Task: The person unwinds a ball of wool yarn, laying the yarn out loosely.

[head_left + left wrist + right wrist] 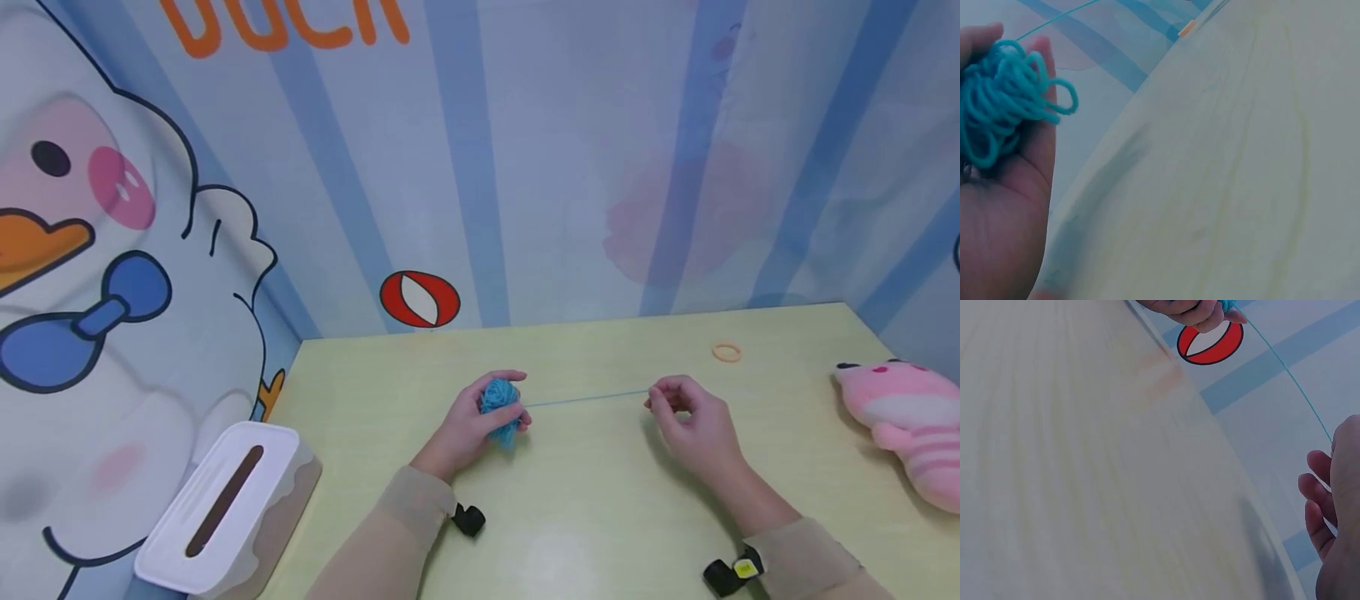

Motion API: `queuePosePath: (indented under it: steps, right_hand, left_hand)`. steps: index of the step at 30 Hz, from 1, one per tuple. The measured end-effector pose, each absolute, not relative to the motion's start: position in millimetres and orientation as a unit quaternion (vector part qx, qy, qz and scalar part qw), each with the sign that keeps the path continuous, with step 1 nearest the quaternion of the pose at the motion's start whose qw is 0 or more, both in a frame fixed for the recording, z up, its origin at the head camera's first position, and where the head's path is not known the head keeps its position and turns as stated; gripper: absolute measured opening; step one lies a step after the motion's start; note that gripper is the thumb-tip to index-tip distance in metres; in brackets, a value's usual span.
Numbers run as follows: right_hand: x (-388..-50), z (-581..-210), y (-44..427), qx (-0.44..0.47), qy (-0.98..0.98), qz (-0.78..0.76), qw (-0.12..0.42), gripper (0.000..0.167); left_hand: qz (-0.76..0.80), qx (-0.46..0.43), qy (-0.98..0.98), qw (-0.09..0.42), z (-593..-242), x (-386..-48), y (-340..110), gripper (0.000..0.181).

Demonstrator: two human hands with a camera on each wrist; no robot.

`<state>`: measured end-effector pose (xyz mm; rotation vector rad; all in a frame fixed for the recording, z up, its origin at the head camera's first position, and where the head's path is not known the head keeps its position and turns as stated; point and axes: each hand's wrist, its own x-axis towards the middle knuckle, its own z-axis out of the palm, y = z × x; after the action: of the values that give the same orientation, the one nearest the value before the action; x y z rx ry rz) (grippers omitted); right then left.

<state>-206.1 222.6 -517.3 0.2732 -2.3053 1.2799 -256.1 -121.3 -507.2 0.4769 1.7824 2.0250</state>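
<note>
A small ball of blue yarn [498, 403] lies in my left hand [467, 429], gripped between the thumb and fingers above the table. Loose loops stick out of the yarn ball [1007, 100] in the left wrist view. From it a thin strand [588, 399] stretches nearly straight across to my right hand [697, 425]. The thumb and forefinger of that hand pinch the strand's far end. In the right wrist view the strand [1291, 376] runs up to the left hand [1194, 311], while the right hand's other fingers are loosely bent.
An orange ring [727, 352] lies toward the back right of the pale wooden table [585, 517]. At the right edge is a pink plush toy [911, 425]. A white tissue box [232, 500] stands at the left. Behind hangs a striped cloth [555, 167].
</note>
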Motion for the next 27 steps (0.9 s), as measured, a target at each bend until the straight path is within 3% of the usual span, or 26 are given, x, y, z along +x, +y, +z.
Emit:
queuePosePath:
  steps: [5, 14, 22, 27]
  right_hand:
    - [-206.8, -514.2, 223.2, 0.071, -0.849, 0.466, 0.238, 0.007]
    - [-209.2, -515.1, 227.7, 0.034, -0.860, 0.450, 0.239, 0.011]
    - [-207.8, -510.8, 221.4, 0.049, -0.900, 0.398, 0.171, 0.017]
    - [-206.3, -513.6, 202.8, 0.109, -0.884, 0.396, 0.225, 0.027]
  left_hand:
    - [0.717, 0.178, 0.648, 0.188, -508.6, -258.2, -121.0, 0.044]
    - [0.747, 0.163, 0.611, 0.205, -508.0, -260.3, -118.4, 0.050]
    - [0.732, 0.159, 0.634, 0.193, -506.1, -253.3, -110.0, 0.055]
    - [0.716, 0.159, 0.651, 0.195, -507.0, -250.5, -106.2, 0.051]
